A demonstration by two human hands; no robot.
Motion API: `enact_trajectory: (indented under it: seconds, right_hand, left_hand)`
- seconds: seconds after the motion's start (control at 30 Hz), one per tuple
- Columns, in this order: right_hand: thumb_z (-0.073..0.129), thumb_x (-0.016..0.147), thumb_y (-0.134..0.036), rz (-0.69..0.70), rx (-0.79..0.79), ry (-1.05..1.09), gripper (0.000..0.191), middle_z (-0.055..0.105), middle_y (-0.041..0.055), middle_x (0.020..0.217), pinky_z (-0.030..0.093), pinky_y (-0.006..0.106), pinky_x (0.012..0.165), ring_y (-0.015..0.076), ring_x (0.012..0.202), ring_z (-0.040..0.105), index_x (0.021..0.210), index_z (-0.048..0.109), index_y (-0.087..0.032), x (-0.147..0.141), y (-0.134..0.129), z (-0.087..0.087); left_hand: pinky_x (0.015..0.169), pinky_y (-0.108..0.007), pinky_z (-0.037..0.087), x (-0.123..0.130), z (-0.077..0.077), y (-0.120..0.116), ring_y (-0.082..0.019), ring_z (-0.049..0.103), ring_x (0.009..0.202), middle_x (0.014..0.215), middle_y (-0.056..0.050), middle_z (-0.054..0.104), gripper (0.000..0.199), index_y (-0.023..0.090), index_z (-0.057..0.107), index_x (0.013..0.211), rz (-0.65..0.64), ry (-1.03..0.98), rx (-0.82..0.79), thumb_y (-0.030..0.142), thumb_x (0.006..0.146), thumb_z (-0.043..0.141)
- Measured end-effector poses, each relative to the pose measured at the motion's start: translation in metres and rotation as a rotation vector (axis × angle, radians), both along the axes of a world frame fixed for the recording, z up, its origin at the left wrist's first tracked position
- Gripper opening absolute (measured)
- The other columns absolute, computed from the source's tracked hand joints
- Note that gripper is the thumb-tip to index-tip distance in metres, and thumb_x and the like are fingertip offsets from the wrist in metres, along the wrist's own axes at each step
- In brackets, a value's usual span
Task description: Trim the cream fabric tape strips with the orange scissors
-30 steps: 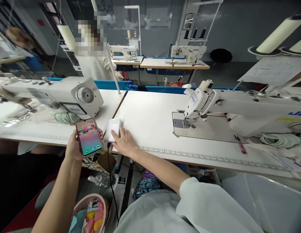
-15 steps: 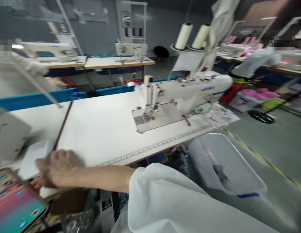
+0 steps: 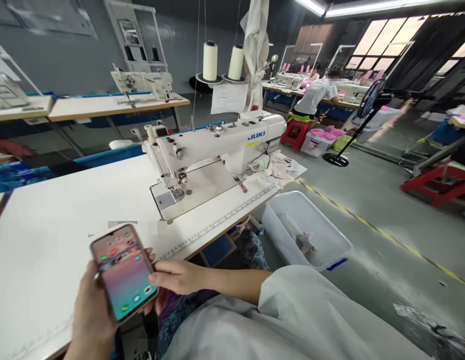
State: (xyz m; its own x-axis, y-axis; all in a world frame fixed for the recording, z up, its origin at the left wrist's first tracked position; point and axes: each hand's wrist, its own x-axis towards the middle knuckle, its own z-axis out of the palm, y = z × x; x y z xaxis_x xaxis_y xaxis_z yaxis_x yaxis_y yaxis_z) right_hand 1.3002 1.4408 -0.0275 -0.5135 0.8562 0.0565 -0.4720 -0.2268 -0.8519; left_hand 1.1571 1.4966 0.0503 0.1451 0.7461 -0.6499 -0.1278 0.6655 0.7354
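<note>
A smartphone (image 3: 125, 275) with a lit home screen is held over the front edge of the white sewing table (image 3: 86, 195). My left hand (image 3: 92, 305) wraps its left side from below. On the phone's right edge my right hand (image 3: 176, 277) grips with the thumb at the screen's border, its other fingers partly hidden behind. Behind the phone stands a white JUKI sewing machine (image 3: 217, 145). Small thread snips (image 3: 240, 184) with a pinkish handle lie near its base, and a printed ruler strip (image 3: 217, 223) runs along the table's front edge.
A clear plastic bin (image 3: 311, 230) with a small bundle inside stands on the floor at the right. Two thread cones (image 3: 210, 62) rise behind the machine. Fabric scraps (image 3: 279, 167) lie at the table's right end. A person (image 3: 315, 97) sits farther back, near a floor fan (image 3: 360, 120).
My view has swung right. My right hand has come back from the table's left end, and the phone is now in front of me between both hands.
</note>
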Motion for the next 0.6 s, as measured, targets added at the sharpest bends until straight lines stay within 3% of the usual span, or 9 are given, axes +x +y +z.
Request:
enact_trajectory:
  seconds: [0.17,0.27,0.37,0.43,0.5,0.6]
  right_hand:
    - [0.054,0.083,-0.069,-0.329,-0.050,-0.172,0.051,0.064,-0.0025,0.061,0.047,0.023,0.048,0.0110,0.044,0.057,0.089,0.050,-0.019,0.034,-0.035,0.011]
    - [0.051,0.088,-0.063,-0.393,-0.057,-0.277,0.044,0.065,-0.0012,0.062,0.048,0.024,0.048,0.0129,0.047,0.059,0.093,0.052,-0.019,0.045,-0.039,0.012]
    - [0.048,0.090,-0.060,-0.348,-0.047,-0.347,0.040,0.066,-0.0001,0.065,0.050,0.027,0.050,0.0145,0.047,0.059,0.093,0.051,-0.021,0.044,-0.031,0.011]
    - [0.045,0.091,-0.061,-0.299,-0.014,-0.420,0.040,0.067,0.0007,0.066,0.050,0.028,0.051,0.0152,0.047,0.059,0.090,0.049,-0.022,0.037,-0.025,0.013]
    - [0.042,0.091,-0.062,-0.255,0.053,-0.517,0.041,0.066,0.0011,0.065,0.050,0.029,0.052,0.0163,0.049,0.060,0.088,0.048,-0.022,0.026,-0.020,0.015]
    - [0.037,0.092,-0.062,-0.205,0.182,-0.669,0.042,0.063,0.0003,0.058,0.051,0.029,0.054,0.0190,0.052,0.063,0.091,0.049,-0.021,0.009,-0.008,0.021]
  left_hand:
    - [0.062,-0.033,0.057,0.051,-0.013,-0.011,-0.027,0.072,0.078,0.090,-0.013,0.075,0.057,0.005,0.064,0.118,-0.194,-0.242,-0.066,0.042,0.098,0.025]
    - [0.059,-0.033,0.055,0.056,-0.028,-0.020,-0.026,0.069,0.067,0.084,-0.017,0.073,0.063,0.003,0.067,0.102,-0.209,-0.329,0.002,0.053,0.095,0.030]
    - [0.059,-0.030,0.052,0.049,-0.042,-0.026,-0.022,0.067,0.066,0.083,-0.011,0.072,0.059,0.008,0.064,0.107,-0.061,-0.196,0.216,0.061,0.086,0.049]
    - [0.071,-0.029,0.053,0.037,-0.046,-0.028,-0.022,0.067,0.084,0.100,-0.009,0.071,0.061,0.013,0.056,0.122,0.006,-0.046,0.414,0.056,0.080,0.064]
    - [0.087,-0.031,0.051,0.022,-0.045,-0.027,-0.024,0.063,0.105,0.119,-0.011,0.065,0.071,0.015,0.047,0.134,-0.038,0.097,0.574,0.050,0.077,0.071]
    - [0.102,-0.038,0.044,-0.001,-0.040,-0.022,-0.028,0.055,0.120,0.133,-0.017,0.056,0.087,0.010,0.040,0.139,-0.138,0.314,0.656,0.048,0.071,0.078]
